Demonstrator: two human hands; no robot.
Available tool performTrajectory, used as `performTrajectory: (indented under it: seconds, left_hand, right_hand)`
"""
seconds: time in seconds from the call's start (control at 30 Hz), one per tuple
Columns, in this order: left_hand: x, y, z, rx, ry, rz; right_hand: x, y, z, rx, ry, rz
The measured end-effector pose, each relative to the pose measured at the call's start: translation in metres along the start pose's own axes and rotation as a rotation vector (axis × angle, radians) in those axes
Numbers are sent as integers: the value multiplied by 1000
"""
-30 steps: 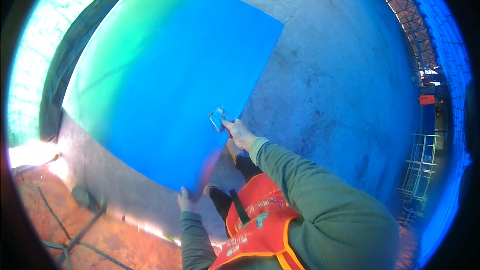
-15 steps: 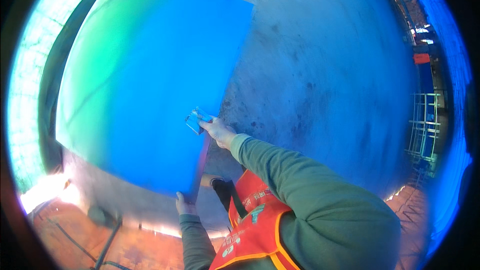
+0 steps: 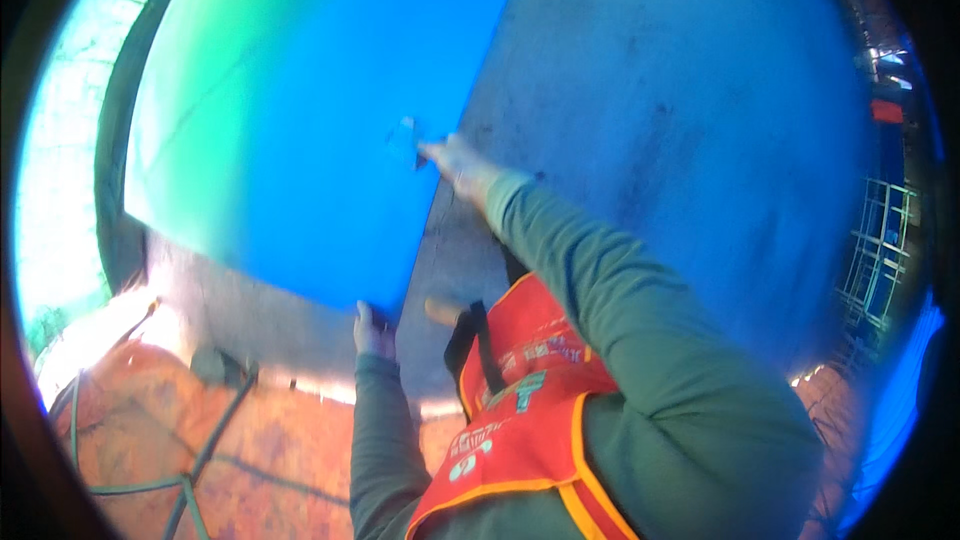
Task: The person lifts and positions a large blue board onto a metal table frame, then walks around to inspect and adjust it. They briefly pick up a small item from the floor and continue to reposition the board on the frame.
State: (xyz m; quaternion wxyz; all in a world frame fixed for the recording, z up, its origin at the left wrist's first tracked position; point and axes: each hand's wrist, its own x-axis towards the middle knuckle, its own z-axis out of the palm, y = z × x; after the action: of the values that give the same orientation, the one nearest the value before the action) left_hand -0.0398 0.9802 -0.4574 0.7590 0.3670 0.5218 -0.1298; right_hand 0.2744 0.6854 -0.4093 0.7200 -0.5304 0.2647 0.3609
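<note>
A large flat sheet [image 3: 330, 140], blue over most of it and green toward the left, lies on a wide dull grey surface [image 3: 650, 120]. My right hand [image 3: 458, 162] reaches over the sheet's right edge and is closed on a small flat tool, like a scraper [image 3: 410, 143]. The tool is blurred and lies low over the blue part; whether it touches cannot be made out. At the near right corner of the sheet, my left hand [image 3: 374, 332] grips the edge with its thumb up, its other fingers partly hidden.
A short tan handle-like thing [image 3: 442, 311] sticks out near the red apron [image 3: 520, 390] I wear. Dark bars or hoses [image 3: 215, 435] cross the orange-brown floor [image 3: 290, 440]. A pale metal rack [image 3: 880, 240] stands at the far right.
My view has shifted, so the sheet sits higher in the picture. My right hand and the tool are a little farther from the near corner, and the tool has turned. My left hand keeps its corner.
</note>
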Motion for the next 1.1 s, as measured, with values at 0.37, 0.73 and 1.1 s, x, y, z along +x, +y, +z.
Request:
performTrajectory:
  seconds: [0.37,0.73,1.1]
  left_hand:
    - [10,-44,-13,-32,-348,257]
    - [189,-219,-11,610,-102,515]
    - [212,-245,92,446,-3,957]
  right_hand:
    - [-15,220,-133,90,295,-82]
    - [157,404,-221,-252,66,23]
    - [249,516,-258,-593,136,37]
